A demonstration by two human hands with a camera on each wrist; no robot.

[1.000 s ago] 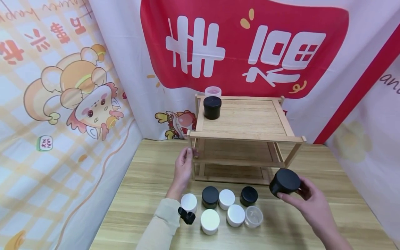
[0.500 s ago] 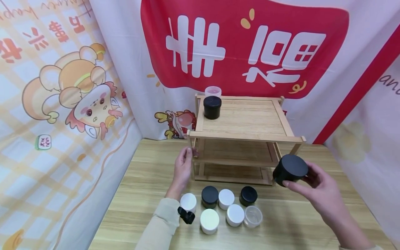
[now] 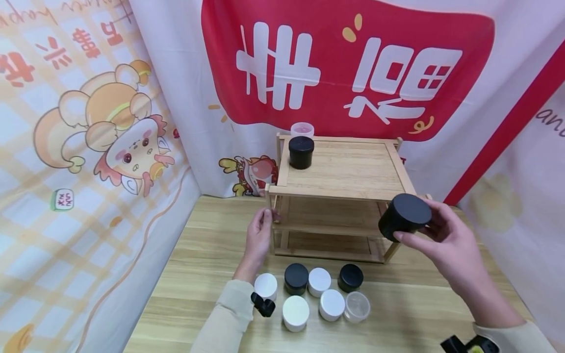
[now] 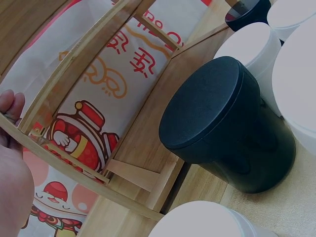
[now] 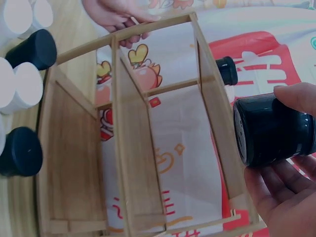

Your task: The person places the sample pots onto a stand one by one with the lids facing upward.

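My right hand grips a black lidded jar between thumb and fingers, raised in front of the right front corner of a wooden tiered shelf. In the right wrist view the jar lies sideways across the picture, its base facing the shelf. At the shelf's left front post, my left hand holds the frame, fingers curled round it; only part of that hand enters the left wrist view. On the top board stand another black jar and, behind it, a clear jar.
Several jars stand on the wooden table before the shelf: white ones such as this white jar, two black ones including a black jar, and a clear jar. Printed cloth hangs behind and at both sides.
My right hand has lifted the black jar from low beside the shelf up to nearly the height of the top board's front edge. My left hand stays on the post.
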